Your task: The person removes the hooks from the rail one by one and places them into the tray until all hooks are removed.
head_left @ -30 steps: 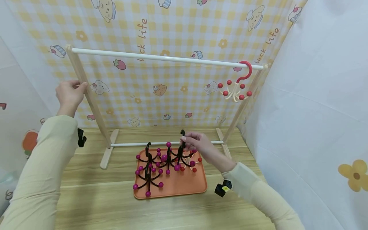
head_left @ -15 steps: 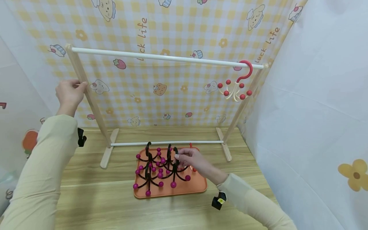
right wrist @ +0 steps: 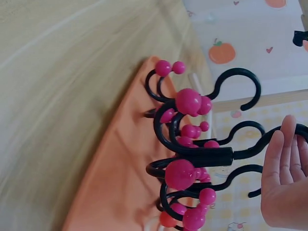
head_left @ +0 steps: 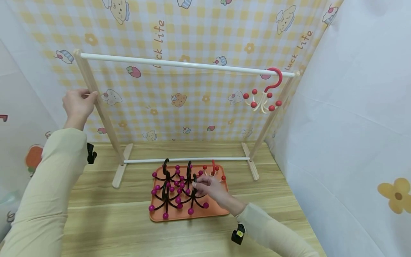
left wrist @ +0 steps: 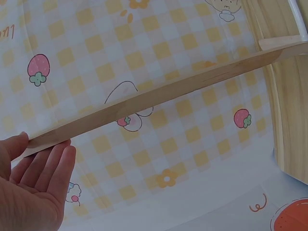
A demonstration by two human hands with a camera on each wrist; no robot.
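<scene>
In the head view, my left hand (head_left: pixel 78 106) pinches the left wooden post (head_left: pixel 107 123) of a rack between thumb and fingers; the left wrist view shows that grip on the post (left wrist: pixel 144 102) closely. Down at the orange tray (head_left: pixel 212 211), my right hand (head_left: pixel 214 191) holds a black multi-arm hanger with magenta ball tips (head_left: pixel 192 198) by its hook. This hanger stands upright at the tray's front middle, arms spread low; whether it bears on the tray is unclear. Several similar black hangers, including one at the front left (head_left: pixel 165 200), crowd beside it.
A cream hanger with a red hook (head_left: pixel 264 101) hangs near the right end of the white top bar (head_left: pixel 186 65). Another red-hooked hanger (head_left: pixel 213 167) stands at the tray's back right, partly behind my right hand. A lower white bar (head_left: pixel 154 161) runs behind the tray.
My right hand has carried the black hanger from the tray's back right leftward, forward and down to its front middle. The red-hooked hanger there now shows more. My left hand stays put.
</scene>
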